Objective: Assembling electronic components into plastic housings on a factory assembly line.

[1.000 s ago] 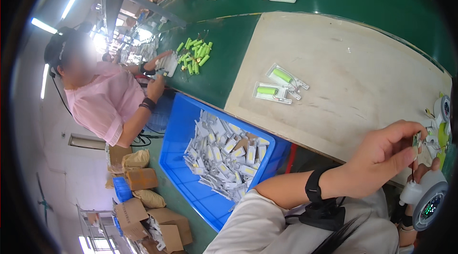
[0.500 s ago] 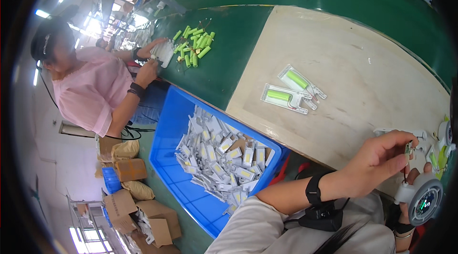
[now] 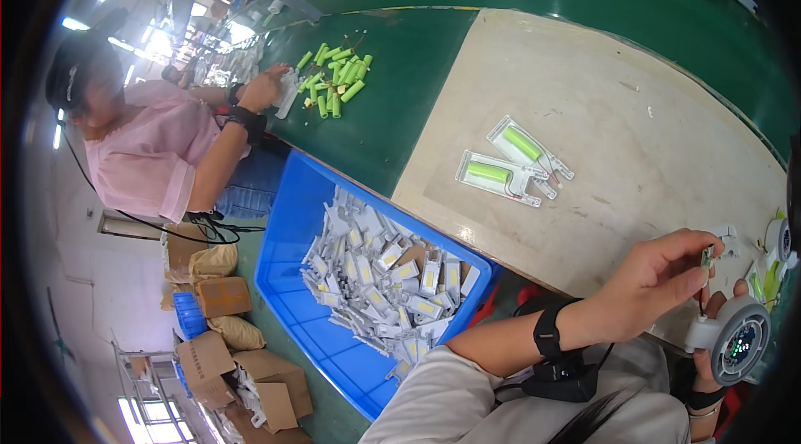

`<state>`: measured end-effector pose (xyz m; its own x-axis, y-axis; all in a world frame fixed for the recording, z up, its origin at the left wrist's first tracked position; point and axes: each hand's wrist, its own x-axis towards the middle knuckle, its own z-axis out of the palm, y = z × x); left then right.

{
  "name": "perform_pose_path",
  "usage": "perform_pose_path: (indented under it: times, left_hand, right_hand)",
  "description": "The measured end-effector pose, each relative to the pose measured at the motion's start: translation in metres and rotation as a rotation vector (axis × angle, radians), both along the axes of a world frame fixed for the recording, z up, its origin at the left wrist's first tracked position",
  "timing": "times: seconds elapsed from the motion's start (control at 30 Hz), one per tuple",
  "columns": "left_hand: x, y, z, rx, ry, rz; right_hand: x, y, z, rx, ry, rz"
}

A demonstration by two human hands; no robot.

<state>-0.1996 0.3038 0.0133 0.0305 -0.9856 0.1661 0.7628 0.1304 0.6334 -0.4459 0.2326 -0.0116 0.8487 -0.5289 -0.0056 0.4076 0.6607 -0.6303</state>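
My left hand reaches out at the lower right with a black band on its wrist. Its thumb and fingers pinch a small circuit board. A thin dark wire runs from the board down to the neck of a round white device. That device has a grey rim and a dark face with lit coloured marks. My right hand grips it from behind, mostly hidden by it. Beyond, on the table, lie two clear-white plastic holders, each with a green battery cell.
A blue bin full of white plastic parts stands left of the table. Several green cells lie in a pile near a co-worker in pink. More devices sit at the right edge. Cardboard boxes stand on the floor.
The lit marks on the round device look different, and its face has turned slightly. Both my hands have shifted a little left, still holding. The co-worker's hands have come together.
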Motion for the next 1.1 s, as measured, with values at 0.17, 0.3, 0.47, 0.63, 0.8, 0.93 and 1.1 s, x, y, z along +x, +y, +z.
perform_pose_path:
  times: [0.17,0.3,0.47,0.63,0.8,0.93,1.1]
  left_hand:
    - [0.001,0.0,-0.003,0.045,-0.006,-0.011]
    - [0.001,0.0,-0.003,0.04,-0.008,0.008]
    - [0.001,-0.002,-0.001,0.026,-0.006,0.0]
    - [0.003,-0.002,-0.003,0.113,0.049,0.033]
    - [0.004,-0.006,0.001,0.17,0.079,0.07]
    - [-0.001,-0.021,0.003,0.249,0.172,0.051]
    - [-0.005,-0.057,0.024,0.281,0.027,0.095]
  right_hand:
    - [-0.009,-0.002,-0.01,0.045,0.063,-0.066]
    - [-0.009,-0.005,-0.014,-0.035,0.078,-0.029]
    - [-0.015,-0.005,-0.031,-0.305,-0.003,-0.12]
    - [0.027,0.008,0.001,0.354,0.019,-0.284]
    - [0.053,0.008,0.009,0.37,0.056,-0.193]
    - [0.057,0.008,0.017,0.627,0.172,-0.344]
    - [0.051,0.006,0.027,0.598,0.225,-0.312]
